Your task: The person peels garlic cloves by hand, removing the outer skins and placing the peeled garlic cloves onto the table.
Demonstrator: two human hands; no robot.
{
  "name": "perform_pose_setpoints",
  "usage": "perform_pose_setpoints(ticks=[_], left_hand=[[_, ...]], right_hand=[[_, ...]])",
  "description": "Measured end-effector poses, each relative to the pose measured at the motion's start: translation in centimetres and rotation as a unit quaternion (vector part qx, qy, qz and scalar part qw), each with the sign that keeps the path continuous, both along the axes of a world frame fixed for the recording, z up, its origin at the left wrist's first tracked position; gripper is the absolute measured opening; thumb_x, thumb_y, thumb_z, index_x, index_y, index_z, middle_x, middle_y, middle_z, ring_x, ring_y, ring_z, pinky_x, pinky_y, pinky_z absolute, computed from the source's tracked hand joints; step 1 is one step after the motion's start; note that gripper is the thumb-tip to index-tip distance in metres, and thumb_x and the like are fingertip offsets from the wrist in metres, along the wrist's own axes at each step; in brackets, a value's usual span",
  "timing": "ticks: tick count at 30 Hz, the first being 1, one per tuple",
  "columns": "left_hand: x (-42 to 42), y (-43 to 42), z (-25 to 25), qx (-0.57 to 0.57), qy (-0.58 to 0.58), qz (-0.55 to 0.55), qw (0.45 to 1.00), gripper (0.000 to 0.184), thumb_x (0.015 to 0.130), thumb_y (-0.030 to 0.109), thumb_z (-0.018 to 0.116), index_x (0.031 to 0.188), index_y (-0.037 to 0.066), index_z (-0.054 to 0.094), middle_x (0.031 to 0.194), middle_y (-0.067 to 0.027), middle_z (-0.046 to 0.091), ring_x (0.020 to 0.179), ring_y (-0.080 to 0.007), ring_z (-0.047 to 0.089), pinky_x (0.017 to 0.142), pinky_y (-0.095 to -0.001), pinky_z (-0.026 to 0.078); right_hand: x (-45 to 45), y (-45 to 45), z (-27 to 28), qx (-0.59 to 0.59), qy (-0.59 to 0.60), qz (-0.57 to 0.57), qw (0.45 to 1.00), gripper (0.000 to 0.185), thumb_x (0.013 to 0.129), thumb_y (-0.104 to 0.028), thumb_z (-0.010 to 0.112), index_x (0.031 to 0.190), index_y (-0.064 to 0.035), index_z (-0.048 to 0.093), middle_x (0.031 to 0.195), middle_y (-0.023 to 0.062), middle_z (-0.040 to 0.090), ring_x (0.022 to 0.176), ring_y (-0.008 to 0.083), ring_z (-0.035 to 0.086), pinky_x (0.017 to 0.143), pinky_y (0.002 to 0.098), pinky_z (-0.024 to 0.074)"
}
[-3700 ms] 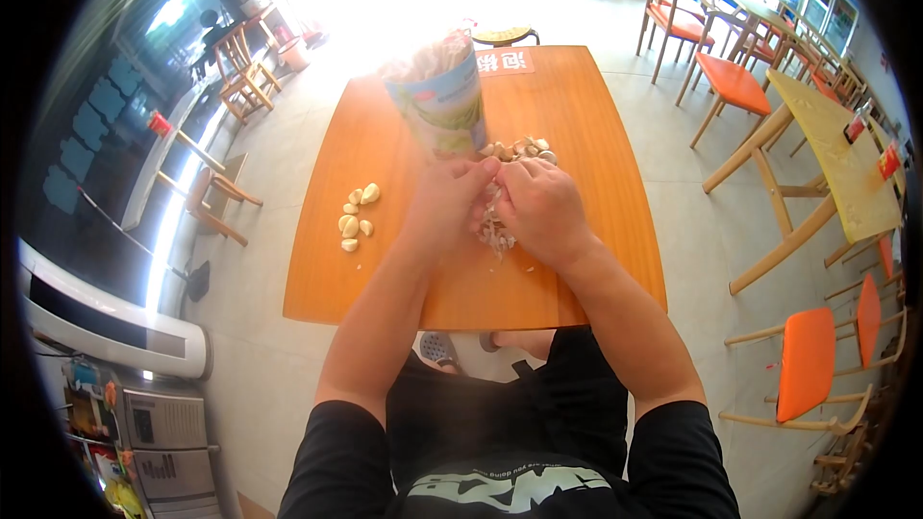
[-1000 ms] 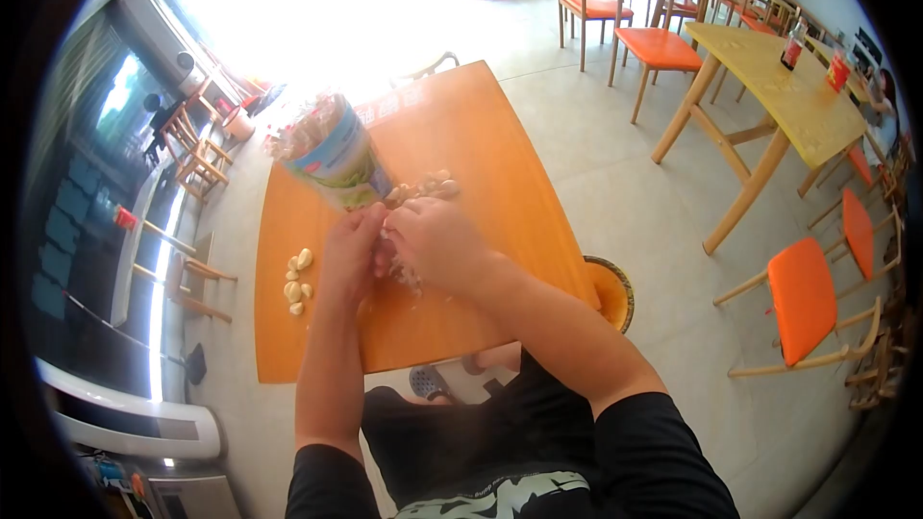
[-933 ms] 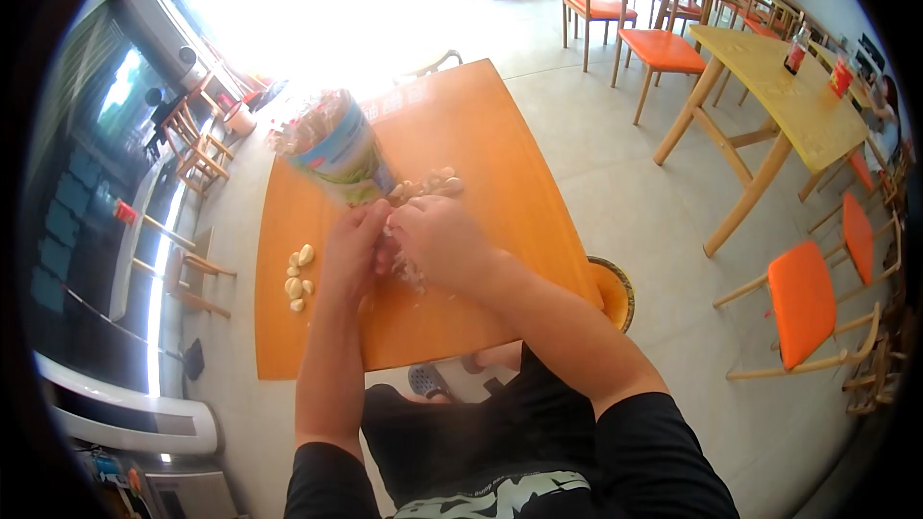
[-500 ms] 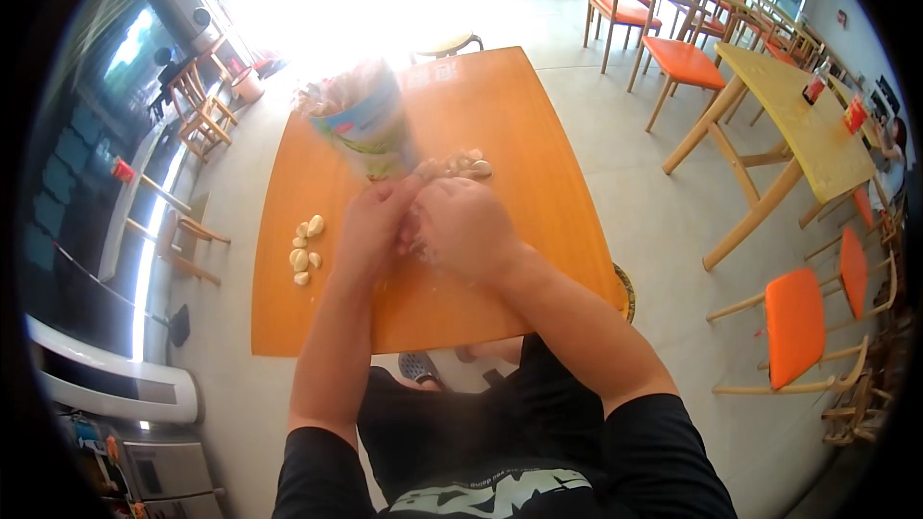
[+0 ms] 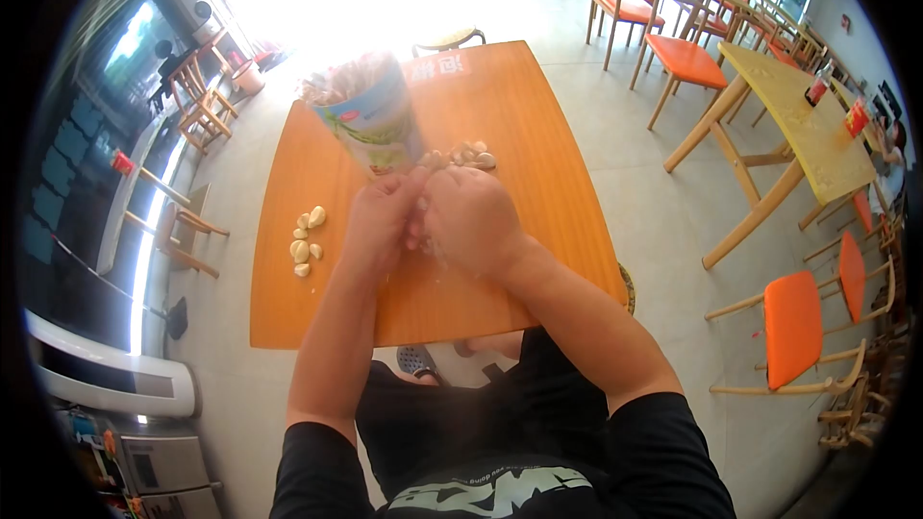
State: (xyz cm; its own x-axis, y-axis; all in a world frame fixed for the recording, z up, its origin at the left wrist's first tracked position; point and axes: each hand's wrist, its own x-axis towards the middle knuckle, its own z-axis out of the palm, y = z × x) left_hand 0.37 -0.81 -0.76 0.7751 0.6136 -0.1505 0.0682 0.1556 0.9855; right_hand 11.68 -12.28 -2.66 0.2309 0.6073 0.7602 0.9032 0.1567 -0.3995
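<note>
My left hand (image 5: 379, 215) and my right hand (image 5: 471, 216) meet over the middle of the orange table (image 5: 481, 312). Their fingers are pinched together, and what they hold is hidden between them. Just beyond the fingers lies a small pile of garlic cloves (image 5: 471, 156) that look unpeeled. Left of my left forearm, several pale, peeled garlic cloves (image 5: 301, 251) sit in a loose group. A tall, printed plastic bag or tub (image 5: 377, 135), filled to its top with whitish pieces, stands behind my left hand. Small pale scraps lie on the table under my hands.
A stool (image 5: 448, 39) stands beyond the table's far edge. To the right are a yellow table (image 5: 788, 101) and chairs with orange seats (image 5: 794, 329). A white appliance (image 5: 115, 370) is at the lower left. One person (image 5: 890, 159) sits at the far right.
The view has shifted slightly. Both hands stay pinched together in nearly the same place, with small finger movement. The peeled cloves and the pile look unchanged.
</note>
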Motion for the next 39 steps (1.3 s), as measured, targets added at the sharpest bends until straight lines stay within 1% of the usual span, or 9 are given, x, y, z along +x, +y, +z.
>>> perform_pose_setpoints(ticks=[5,10,12,18,25,27,29,32,39], left_hand=[[0.0,0.1,0.1,-0.011,-0.023,0.008,1.000,0.031,0.099,0.038,0.065,0.091,0.008,0.064,0.066,0.0000,0.060,0.044,-0.0076,0.049,0.037,-0.0215,0.037],[-0.1,0.2,0.4,-0.028,-0.044,-0.003,0.999,0.029,0.099,0.036,0.065,0.094,0.008,0.065,0.069,0.0000,0.061,0.048,-0.0076,0.051,0.041,-0.0208,0.038],[-0.3,0.6,-0.1,0.018,-0.029,-0.032,0.999,0.027,0.099,0.033,0.065,0.099,0.006,0.066,0.072,0.0005,0.061,0.052,-0.0073,0.052,0.044,-0.0203,0.039],[-0.9,0.9,0.2,0.032,-0.031,-0.111,0.993,0.026,0.098,0.030,0.067,0.105,0.005,0.067,0.075,0.0014,0.061,0.056,-0.0068,0.051,0.045,-0.0207,0.038],[-1.1,0.5,1.1,0.010,-0.031,-0.094,0.995,0.022,0.099,0.023,0.065,0.110,0.004,0.066,0.077,0.0005,0.061,0.056,-0.0070,0.051,0.046,-0.0209,0.037],[-1.4,0.4,1.7,-0.029,-0.093,-0.078,0.992,0.021,0.099,0.020,0.064,0.112,0.003,0.065,0.080,-0.0010,0.062,0.059,-0.0074,0.053,0.049,-0.0223,0.040],[-1.1,0.6,1.2,-0.039,-0.117,-0.067,0.990,0.021,0.099,0.020,0.064,0.112,0.003,0.064,0.082,-0.0021,0.063,0.061,-0.0078,0.054,0.051,-0.0228,0.041],[-0.8,0.9,0.8,-0.048,-0.138,-0.029,0.989,0.021,0.100,0.018,0.062,0.114,0.002,0.064,0.088,-0.0045,0.066,0.067,-0.0091,0.057,0.056,-0.0237,0.045],[-1.0,1.9,0.6,-0.116,-0.132,-0.009,0.984,0.029,0.101,0.011,0.058,0.125,-0.005,0.061,0.106,-0.0106,0.071,0.082,-0.0144,0.069,0.075,-0.0287,0.060]], right_hand=[[0.2,0.0,0.2,0.010,0.104,0.051,0.993,0.008,0.086,-0.009,0.061,0.087,-0.0019,0.058,0.084,0.0183,0.063,0.081,0.0388,0.063,0.075,0.0479,0.0505],[0.6,0.0,0.3,0.023,0.100,0.058,0.993,0.010,0.088,-0.010,0.061,0.086,-0.0010,0.059,0.083,0.0192,0.064,0.081,0.0398,0.063,0.075,0.0489,0.0503],[0.6,-0.1,0.5,0.020,0.105,0.052,0.993,0.010,0.088,-0.010,0.061,0.086,-0.0009,0.059,0.083,0.0192,0.064,0.081,0.0398,0.063,0.074,0.0489,0.0504],[1.2,-0.4,1.2,0.001,0.196,-0.056,0.979,0.013,0.088,-0.014,0.061,0.087,-0.0012,0.061,0.084,0.0188,0.065,0.082,0.0385,0.064,0.074,0.0478,0.0509],[1.7,-0.6,1.3,-0.061,0.200,-0.140,0.968,0.016,0.088,-0.018,0.063,0.086,-0.0022,0.062,0.085,0.0180,0.066,0.083,0.0375,0.064,0.075,0.0479,0.0514],[1.9,-0.5,1.1,-0.067,0.205,-0.154,0.964,0.016,0.088,-0.018,0.063,0.085,-0.0023,0.062,0.085,0.0183,0.066,0.083,0.0375,0.065,0.075,0.0481,0.0514],[2.1,-0.4,0.3,-0.134,0.178,-0.088,0.971,0.015,0.088,-0.018,0.062,0.086,-0.0026,0.062,0.087,0.0190,0.066,0.085,0.0380,0.065,0.076,0.0487,0.0513],[1.5,-0.1,-0.4,-0.126,0.113,-0.007,0.985,0.013,0.089,-0.015,0.061,0.086,-0.0019,0.061,0.089,0.0199,0.066,0.087,0.0387,0.065,0.077,0.0485,0.0513],[1.6,0.1,-0.4,-0.064,0.161,0.082,0.981,0.011,0.089,-0.010,0.060,0.092,-0.0008,0.064,0.089,0.0191,0.066,0.086,0.0394,0.064,0.077,0.0460,0.0516]])
